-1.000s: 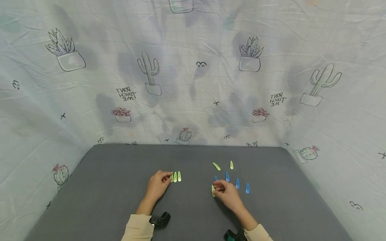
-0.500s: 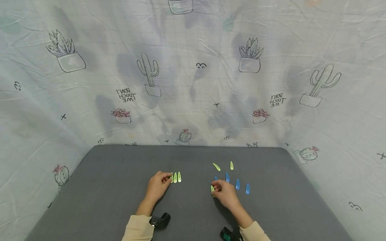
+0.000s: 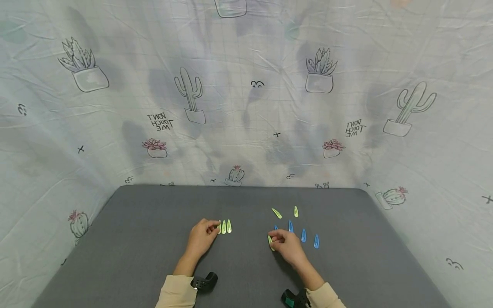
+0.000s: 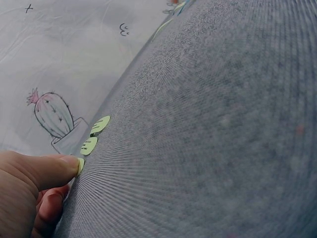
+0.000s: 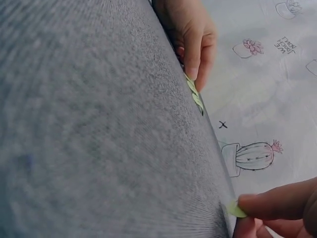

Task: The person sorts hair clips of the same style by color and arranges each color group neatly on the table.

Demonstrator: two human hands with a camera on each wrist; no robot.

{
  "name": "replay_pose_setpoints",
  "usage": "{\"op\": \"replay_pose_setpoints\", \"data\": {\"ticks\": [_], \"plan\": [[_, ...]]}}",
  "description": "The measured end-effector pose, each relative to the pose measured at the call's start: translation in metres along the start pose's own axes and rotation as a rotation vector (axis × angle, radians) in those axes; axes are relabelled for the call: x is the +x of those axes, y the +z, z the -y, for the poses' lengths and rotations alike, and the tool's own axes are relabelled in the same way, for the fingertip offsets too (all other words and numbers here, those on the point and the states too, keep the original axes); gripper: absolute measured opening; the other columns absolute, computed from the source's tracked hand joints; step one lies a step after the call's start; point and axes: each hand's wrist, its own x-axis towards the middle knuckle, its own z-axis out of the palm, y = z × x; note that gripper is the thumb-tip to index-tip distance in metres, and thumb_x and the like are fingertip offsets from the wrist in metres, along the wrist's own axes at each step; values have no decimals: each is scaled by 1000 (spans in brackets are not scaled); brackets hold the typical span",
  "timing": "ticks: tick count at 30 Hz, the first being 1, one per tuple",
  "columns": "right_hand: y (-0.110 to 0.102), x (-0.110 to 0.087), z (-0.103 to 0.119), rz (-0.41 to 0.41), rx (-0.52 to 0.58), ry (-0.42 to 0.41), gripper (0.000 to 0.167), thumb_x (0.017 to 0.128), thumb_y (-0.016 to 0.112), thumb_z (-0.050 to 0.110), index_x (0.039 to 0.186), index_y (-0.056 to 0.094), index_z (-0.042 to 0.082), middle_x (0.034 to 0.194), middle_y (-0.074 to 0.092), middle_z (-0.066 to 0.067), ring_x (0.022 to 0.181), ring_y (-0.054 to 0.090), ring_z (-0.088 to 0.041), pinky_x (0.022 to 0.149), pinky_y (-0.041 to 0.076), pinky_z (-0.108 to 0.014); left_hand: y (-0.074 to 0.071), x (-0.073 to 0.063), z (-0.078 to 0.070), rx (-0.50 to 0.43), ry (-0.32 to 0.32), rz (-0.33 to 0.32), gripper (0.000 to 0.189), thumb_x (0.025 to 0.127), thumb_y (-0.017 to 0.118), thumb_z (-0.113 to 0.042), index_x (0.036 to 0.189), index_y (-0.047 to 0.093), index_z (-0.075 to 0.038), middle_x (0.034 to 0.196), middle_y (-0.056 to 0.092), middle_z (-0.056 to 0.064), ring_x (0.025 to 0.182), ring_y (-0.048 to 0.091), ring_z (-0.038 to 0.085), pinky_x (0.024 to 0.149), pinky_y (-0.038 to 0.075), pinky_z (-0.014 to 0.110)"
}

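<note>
Pinching a green clip [image 5: 234,210], the right hand [image 3: 289,247] seemingly half-hides a blue clip [image 3: 275,227]

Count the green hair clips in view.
6: one clip pinched in the right hand; three clips side by side at the left hand; a slanted clip and a straighter clip farther back, beyond the blue clips. The hands may hide more.

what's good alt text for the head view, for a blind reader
A person's left hand pinches the leftmost of three green hair clips; the right hand pinches another green clip. Four blue clips and two more green clips lie nearby on a gray table.
</note>
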Motion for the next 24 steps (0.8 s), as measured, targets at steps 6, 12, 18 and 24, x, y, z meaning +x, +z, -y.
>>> {"op": "replay_pose_setpoints", "data": {"ticks": [6, 12, 18, 24], "plan": [[0, 0, 2, -28, 124, 5, 25, 83, 65, -2, 107, 67, -4, 87, 61, -12, 72, 53, -10, 57, 43, -23, -1, 0, -4, -6, 7, -2, 15, 78, 75, -8, 93, 75, -9, 71, 53, -3, 62, 47, 6, 58, 39, 24], [1, 0, 2, -25, 152, 15, 27, 81, 68, -1, 108, 67, -4, 86, 62, -11, 69, 55, -7, 56, 44, -23, 0, -1, -3, -1, -2, 3, 14, 79, 74, -8, 93, 75, -9, 71, 53, -3, 62, 46, 5, 58, 39, 23], [1, 1, 3, 25, 168, -40, 30, 82, 70, 2, 110, 65, -6, 90, 63, -16, 70, 56, -6, 58, 45, -22, 1, -2, -1, -7, 30, -25, 15, 77, 75, -7, 92, 75, -8, 71, 53, -3, 61, 47, 5, 57, 40, 24], [4, 5, 3, 73, 187, -84, 32, 85, 68, 5, 115, 63, -7, 93, 63, -17, 73, 56, -5, 59, 46, -22, 0, -3, 0, -40, 121, -88, 13, 75, 74, -5, 88, 73, -4, 68, 51, -4, 59, 44, 3, 54, 37, 24]]}}
